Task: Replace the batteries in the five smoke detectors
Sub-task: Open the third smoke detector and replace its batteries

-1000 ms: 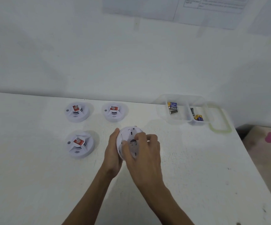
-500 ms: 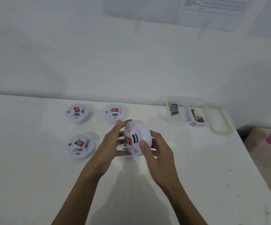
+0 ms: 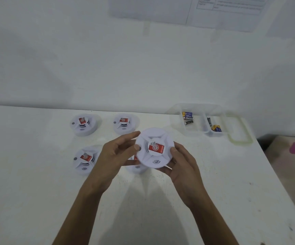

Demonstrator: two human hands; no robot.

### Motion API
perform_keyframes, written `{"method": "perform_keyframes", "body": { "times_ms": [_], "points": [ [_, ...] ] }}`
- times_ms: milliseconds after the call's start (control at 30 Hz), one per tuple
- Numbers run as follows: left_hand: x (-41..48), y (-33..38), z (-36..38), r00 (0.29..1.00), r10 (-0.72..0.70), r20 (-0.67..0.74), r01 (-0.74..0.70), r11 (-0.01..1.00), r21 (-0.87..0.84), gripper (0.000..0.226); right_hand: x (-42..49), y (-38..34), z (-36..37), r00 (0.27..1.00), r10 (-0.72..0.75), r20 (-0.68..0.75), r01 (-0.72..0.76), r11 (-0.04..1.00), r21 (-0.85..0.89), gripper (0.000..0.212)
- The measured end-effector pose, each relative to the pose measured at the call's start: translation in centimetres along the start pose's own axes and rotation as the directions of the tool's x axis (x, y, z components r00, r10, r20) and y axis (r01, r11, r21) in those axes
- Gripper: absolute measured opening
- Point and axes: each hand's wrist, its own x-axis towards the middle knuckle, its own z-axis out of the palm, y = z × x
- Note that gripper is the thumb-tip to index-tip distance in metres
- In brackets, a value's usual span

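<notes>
While it hangs face-up above the white table, the round white plastic smoke detector with the red label is pinched by its rim between left hand and right hand. It looks light, stiff and smooth, so I'd keep to the rim.

Bright, soft overhead light; slight blur, wide-angle warping.

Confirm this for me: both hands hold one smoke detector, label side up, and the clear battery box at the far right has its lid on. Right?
Not quite. The head view shows the clear battery box open, its green-rimmed lid lying beside it. The rest holds: left hand and right hand hold the smoke detector, label side up.
</notes>
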Motion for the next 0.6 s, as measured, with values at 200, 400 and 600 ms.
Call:
{"method": "perform_keyframes", "body": {
  "times_ms": [200, 400, 600],
  "points": [
    [-0.26, 0.05, -0.11, 1.000, -0.009, 0.001, 0.009, 0.999, -0.046, 0.037, -0.38, 0.22, 0.20, 1.000, 0.012, 0.026, -0.013, 1.000, 0.020, 0.050],
    [-0.27, -0.31, -0.19, 1.000, -0.016, -0.016, 0.015, 0.997, -0.077, 0.033, -0.32, 0.62, 0.24, 1.000, 0.015, 0.025, -0.015, 1.000, -0.012, 0.053],
    [-0.31, -0.46, -0.33, 0.999, -0.022, -0.026, 0.020, 0.997, -0.075, 0.034, -0.21, 0.85, 0.32, 0.999, 0.020, 0.029, -0.020, 1.000, -0.019, 0.052]
  ]
}}
